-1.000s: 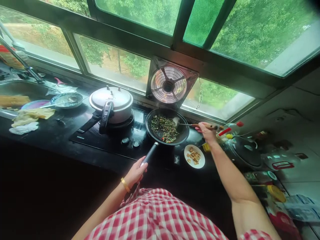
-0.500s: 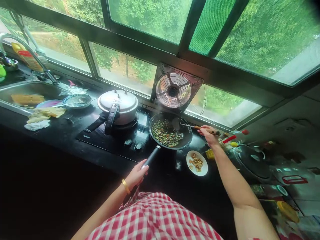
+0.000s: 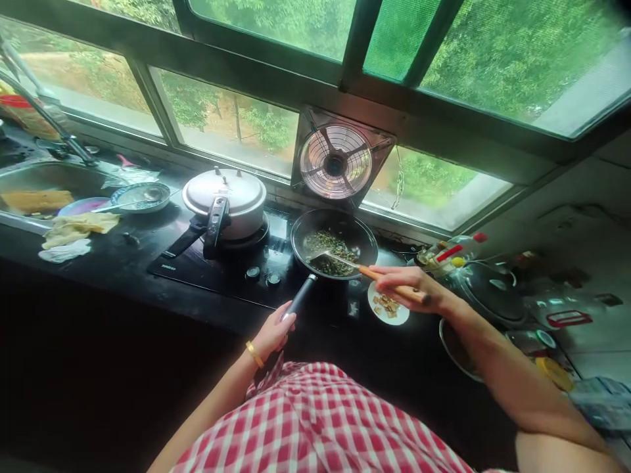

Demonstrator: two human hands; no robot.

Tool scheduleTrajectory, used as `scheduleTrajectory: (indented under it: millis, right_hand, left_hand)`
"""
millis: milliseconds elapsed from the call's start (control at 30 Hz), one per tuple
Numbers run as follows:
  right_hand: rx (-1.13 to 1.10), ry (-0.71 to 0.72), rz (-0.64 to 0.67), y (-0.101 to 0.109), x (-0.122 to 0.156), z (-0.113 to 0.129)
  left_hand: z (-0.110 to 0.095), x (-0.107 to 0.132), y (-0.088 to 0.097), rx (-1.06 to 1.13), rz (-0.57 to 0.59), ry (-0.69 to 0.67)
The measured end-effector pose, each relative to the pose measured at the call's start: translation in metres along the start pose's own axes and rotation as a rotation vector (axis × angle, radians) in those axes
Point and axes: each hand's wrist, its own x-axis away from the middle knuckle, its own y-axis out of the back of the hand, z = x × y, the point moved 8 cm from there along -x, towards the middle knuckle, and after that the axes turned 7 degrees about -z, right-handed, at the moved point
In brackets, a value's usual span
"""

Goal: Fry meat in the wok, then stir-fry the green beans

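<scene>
A black frying pan [image 3: 362, 238] sits on the right burner of the stove [image 3: 231, 266], filled with chopped green vegetables [image 3: 331, 251]. My left hand [image 3: 273, 334] is closed round the end of the pan's dark handle [image 3: 299, 297]. My right hand [image 3: 407, 284] grips the wooden handle of a spatula [image 3: 345, 261], whose metal blade lies in the food at the near side of the pan. A small white plate [image 3: 400, 317] with brown pieces lies just under my right hand.
A lidded pressure cooker [image 3: 224, 197] stands on the left burner. A fan [image 3: 335, 161] is set in the window behind the pan. A sink [image 3: 44, 180], bowls and cloths lie at the left; bottles [image 3: 446, 253] and a black pot lid [image 3: 488, 299] at the right.
My right hand has swung from the pan's far right side toward me, above the white plate, and the spatula blade now lies at the pan's near side. My left hand stays on the handle.
</scene>
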Motion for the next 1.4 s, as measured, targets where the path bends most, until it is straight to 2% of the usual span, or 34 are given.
scheduleTrajectory:
  millis: [133, 233, 367, 433, 500, 600, 667, 733, 833, 967, 1100, 1167, 1233, 1300, 1400]
  right_hand:
    - [0.044, -0.107, -0.088, 0.046, 0.044, 0.019]
    - [0.046, -0.162, -0.124, 0.055, 0.060, 0.017]
    - [0.013, -0.186, -0.173, 0.028, 0.045, -0.017]
    - [0.018, -0.192, -0.281, 0.021, 0.030, -0.039]
    - [0.042, -0.214, -0.422, 0.028, 0.020, -0.058]
    - [0.123, -0.252, -0.587, 0.053, 0.015, -0.075]
    - [0.208, -0.303, -0.624, 0.068, 0.016, -0.081]
    - [0.229, -0.384, -0.604, 0.075, 0.017, -0.084]
    - [0.030, -0.521, -0.584, 0.074, 0.016, -0.085]
    - [-0.272, -0.675, -0.604, 0.055, -0.005, -0.087]
    - [-0.413, -0.711, -0.751, 0.033, -0.040, -0.100]
    - [-0.436, -0.702, -0.821, 0.032, -0.047, -0.105]
    - [-0.414, -0.671, -0.838, 0.042, -0.042, -0.106]
    - [-0.350, -0.639, -0.811, 0.063, -0.028, -0.109]
    - [-0.243, -0.676, -0.767, 0.091, -0.001, -0.129]
  left_hand:
    - [0.000, -0.001, 0.000, 0.008, 0.007, -0.013]
    - [0.001, -0.002, -0.001, 0.003, 0.007, -0.008]
    - [0.001, -0.002, -0.001, -0.013, 0.013, -0.002]
    - [0.000, -0.002, -0.001, -0.019, 0.015, -0.006]
    - [0.001, -0.003, 0.000, -0.019, 0.012, 0.002]
    - [0.003, -0.004, 0.001, -0.006, 0.012, 0.009]
    - [0.002, -0.003, 0.000, 0.006, 0.013, -0.004]
    - [0.002, -0.002, -0.001, 0.012, 0.010, -0.009]
    - [0.002, -0.001, -0.002, 0.006, 0.001, 0.007]
    - [0.004, -0.003, -0.001, 0.006, -0.001, 0.012]
    - [0.004, -0.004, -0.001, -0.001, 0.008, 0.005]
    - [0.004, -0.005, 0.000, -0.013, 0.009, -0.002]
    - [0.004, -0.006, 0.000, -0.020, 0.008, -0.012]
    - [0.005, -0.006, -0.001, -0.021, 0.008, -0.015]
    - [0.007, -0.006, 0.000, -0.020, 0.009, -0.012]
